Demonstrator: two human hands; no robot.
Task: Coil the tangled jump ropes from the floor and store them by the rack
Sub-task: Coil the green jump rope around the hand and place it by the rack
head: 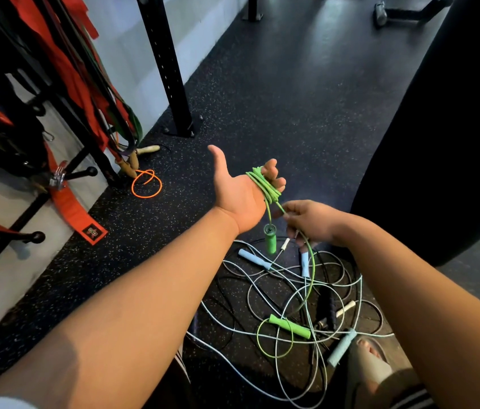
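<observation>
Several loops of slim green rope (266, 188).

There's the green jump rope (264, 185), half-coiled!
It loops round the left hand (240, 196), one handle dangling; its other handle (290, 326) lies on the floor amid tangled pale-blue ropes (255, 259).

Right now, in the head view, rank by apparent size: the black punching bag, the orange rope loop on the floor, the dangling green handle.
Largest: black punching bag.
Then: orange rope loop.
Smallest: dangling green handle, even though nearer the camera.
</observation>
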